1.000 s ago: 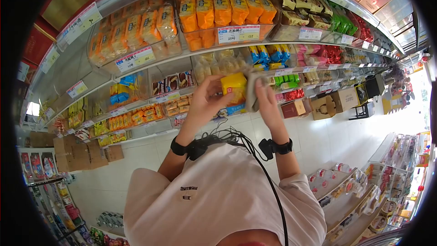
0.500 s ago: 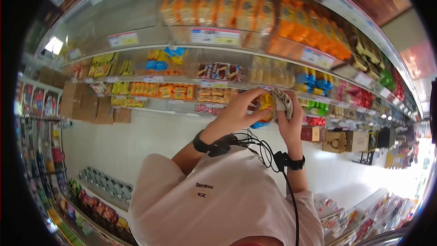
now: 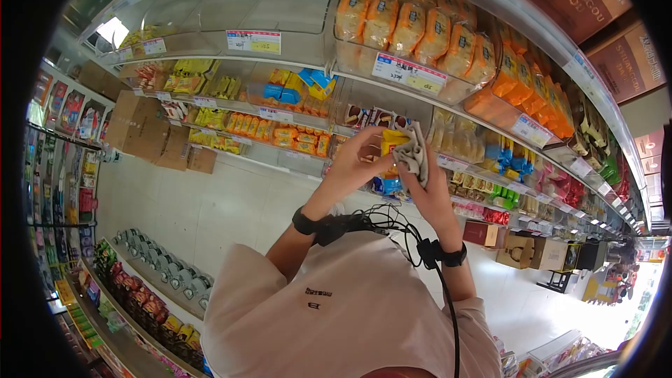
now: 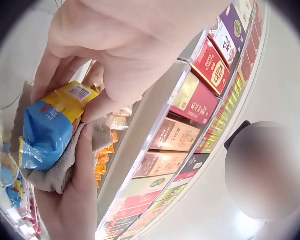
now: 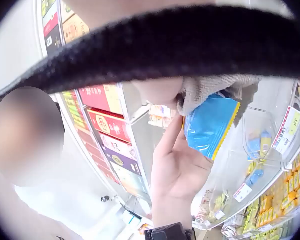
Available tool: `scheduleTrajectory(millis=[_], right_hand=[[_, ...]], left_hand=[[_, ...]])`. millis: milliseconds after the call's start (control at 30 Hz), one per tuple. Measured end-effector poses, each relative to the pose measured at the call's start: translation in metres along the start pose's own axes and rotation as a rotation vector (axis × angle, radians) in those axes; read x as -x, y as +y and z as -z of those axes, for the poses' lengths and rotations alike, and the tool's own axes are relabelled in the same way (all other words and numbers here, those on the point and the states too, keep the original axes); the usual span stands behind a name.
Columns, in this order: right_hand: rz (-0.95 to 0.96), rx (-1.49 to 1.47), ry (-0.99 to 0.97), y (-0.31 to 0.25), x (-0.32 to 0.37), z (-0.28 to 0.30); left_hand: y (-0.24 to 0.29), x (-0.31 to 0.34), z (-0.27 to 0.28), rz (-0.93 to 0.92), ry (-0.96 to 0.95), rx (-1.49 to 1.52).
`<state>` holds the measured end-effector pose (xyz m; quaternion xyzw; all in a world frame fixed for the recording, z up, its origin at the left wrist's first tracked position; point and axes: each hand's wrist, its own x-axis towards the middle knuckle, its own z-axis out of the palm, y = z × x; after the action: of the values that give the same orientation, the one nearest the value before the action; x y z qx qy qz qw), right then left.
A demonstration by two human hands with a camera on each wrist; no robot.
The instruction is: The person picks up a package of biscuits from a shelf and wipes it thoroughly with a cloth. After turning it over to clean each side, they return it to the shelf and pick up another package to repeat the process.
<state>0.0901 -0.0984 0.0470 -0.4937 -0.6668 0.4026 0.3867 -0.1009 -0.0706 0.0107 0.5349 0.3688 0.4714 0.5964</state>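
The left hand (image 3: 355,162) is raised in front of the shop shelves, its fingers curled round the top end of a yellow and blue plastic snack packet (image 4: 49,126), which is in the air between the two hands and touches no shelf. The right hand (image 3: 428,194) grips a crumpled grey cloth (image 3: 413,154) and presses it against the underside and back of the packet, so the cloth lies between its palm and the wrapper. As far as these views tell, the wiping is under way: the packet is off the shelf and in contact with the cloth, and it is not yet set back. How much of the wrapper has been covered cannot be judged. Just behind the hands stand clear plastic shelf bins (image 3: 364,52) of orange packets with white price labels (image 3: 408,73) on their edges. Brown cardboard boxes (image 3: 143,129) sit on the pale tiled floor (image 3: 231,203) to the left. A black cable (image 3: 392,220) hangs slack between the wrists, near the packet.
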Motion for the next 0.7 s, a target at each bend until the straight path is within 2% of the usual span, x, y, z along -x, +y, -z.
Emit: scheduleTrajectory(millis=[67, 167, 200, 267, 300, 367, 467, 567, 667, 700], right_hand=[[-0.022, 0.067, -0.033, -0.003, -0.004, -0.006], [0.066, 0.237, -0.106, 0.01, -0.004, -0.006], [-0.008, 0.193, -0.166, 0.008, -0.004, -0.003], [0.016, 0.207, -0.222, 0.012, 0.0, 0.004], [0.028, 0.213, -0.251, 0.014, 0.003, 0.007], [-0.069, 0.143, -0.24, 0.016, 0.008, 0.013], [-0.133, 0.087, -0.162, 0.018, 0.018, 0.019], [-0.178, 0.049, -0.135, 0.029, 0.028, 0.027], [-0.179, 0.037, -0.071, 0.041, 0.04, 0.034], [-0.181, 0.029, -0.057, 0.043, 0.042, 0.037]], left_hand=[[0.001, 0.003, 0.009, 0.029, 0.038, 0.025], [0.005, 0.006, 0.019, 0.107, 0.181, 0.156], [0.006, 0.005, 0.025, 0.122, 0.26, 0.196], [0.005, 0.001, 0.042, 0.15, 0.419, 0.278], [0.0, -0.001, 0.053, 0.074, 0.512, 0.268], [-0.023, -0.01, 0.078, -0.079, 0.693, 0.248], [-0.057, -0.029, 0.114, -0.306, 0.955, -0.067], [-0.081, -0.045, 0.147, -0.246, 0.988, -0.209], [-0.105, -0.064, 0.167, -0.328, 0.985, -0.363], [-0.107, -0.067, 0.173, -0.279, 0.967, -0.51]])
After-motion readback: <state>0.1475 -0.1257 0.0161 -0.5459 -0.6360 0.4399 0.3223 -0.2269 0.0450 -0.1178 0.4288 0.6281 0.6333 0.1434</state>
